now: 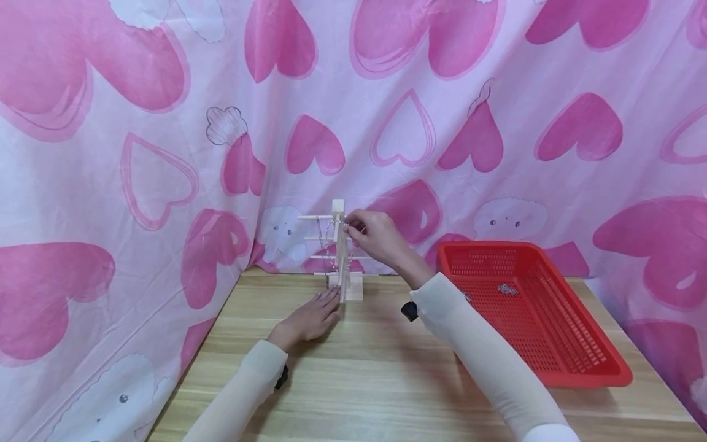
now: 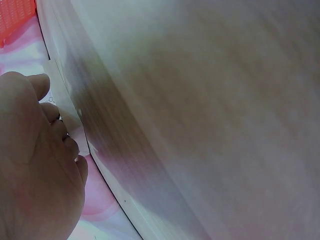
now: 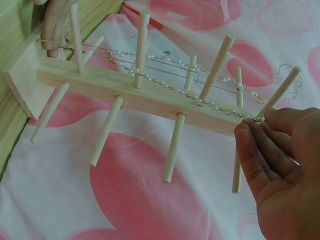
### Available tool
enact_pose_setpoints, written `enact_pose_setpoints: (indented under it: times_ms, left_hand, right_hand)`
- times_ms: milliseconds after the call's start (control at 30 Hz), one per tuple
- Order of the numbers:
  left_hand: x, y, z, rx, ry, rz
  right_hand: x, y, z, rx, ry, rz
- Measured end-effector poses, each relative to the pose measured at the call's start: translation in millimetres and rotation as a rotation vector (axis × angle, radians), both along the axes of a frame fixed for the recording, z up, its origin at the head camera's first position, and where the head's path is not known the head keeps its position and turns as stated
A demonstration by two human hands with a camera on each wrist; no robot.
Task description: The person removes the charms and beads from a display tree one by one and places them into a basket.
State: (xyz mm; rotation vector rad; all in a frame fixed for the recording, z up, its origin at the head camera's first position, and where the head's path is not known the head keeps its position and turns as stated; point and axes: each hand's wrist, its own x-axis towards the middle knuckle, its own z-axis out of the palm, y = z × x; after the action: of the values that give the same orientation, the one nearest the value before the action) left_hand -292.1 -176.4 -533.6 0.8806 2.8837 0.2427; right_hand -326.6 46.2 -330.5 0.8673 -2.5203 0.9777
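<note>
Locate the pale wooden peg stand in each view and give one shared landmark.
Head: pale wooden peg stand, upright near centre.
Left wrist: apparently just its base, at left, partly behind the left hand.
Right wrist: stand across the middle, base toward the left.
Shared landmark: the pink heart-print cloth, visible in all three.

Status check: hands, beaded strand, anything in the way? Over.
Right hand pinching beaded strand near the top of the wooden stand. Left hand at the stand's base. Red basket off to the right, not in the way.

A small draped nook, room type unclear: pink heart-print cloth [image 1: 342,92] behind and beside a wood-grain table [image 1: 375,380].
</note>
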Motion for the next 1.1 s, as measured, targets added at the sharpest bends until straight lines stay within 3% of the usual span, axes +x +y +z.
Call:
enact_pose_setpoints:
  times_ms: [333, 633, 1100]
  left_hand:
    - [-2.8, -1, -1.6, 0.000, 0.003, -0.002]
    - [3.5, 1, 9.7, -0.007, -0.008, -0.009]
    - [4.7, 2, 9.9, -0.011, 0.000, -0.002]
  right_hand:
    - [-2.9, -2, -0.3, -0.013, 0.040, 0.006]
    - [-1.5, -3, -2.2, -0.030, 0.032, -0.005]
    - [4.3, -3, -1.5, -0.038, 0.078, 0.002]
